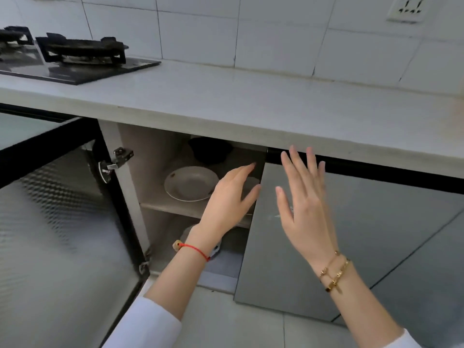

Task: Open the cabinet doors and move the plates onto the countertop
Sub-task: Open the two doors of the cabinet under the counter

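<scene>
White-tiled kitchen, pale table (251,106) running across the head view, gas hob (75,59) at far left, wall socket (405,10) up top right. Below the table edge: left door (57,222) swung wide open, patterned glass in a black frame, hinge (114,162) showing. Right door (339,234) grey, only partly opened, near edge standing just clear of the cabinet.

Inside, on the upper shelf (175,209): white plate (190,183), with a dark bowl (211,149) behind it. Something pale on the lower level, mostly hidden by the wrist; cannot tell what.

Left hand (226,202) reaching into the opening beside the plate, fingers (247,169) straight and spread, holding nothing, not clearly touching the plate. Right hand (303,202) raised in front of the right door's top corner, fingers straight and fanned, holding nothing, slightly blurred. Red cord on the left wrist, gold bracelets on the right.

Likely step: finishing the right door, then the plate. Nothing on the table yet.

Risks, as judgement: half-open right door crowding the reach, so a knuckle or plate rim knocking its edge on the way out. One-handed pinch on a smooth plate slipping. Table lip low over the shelf; lifting too early could strike it. Bracelets catching the door edge.
</scene>
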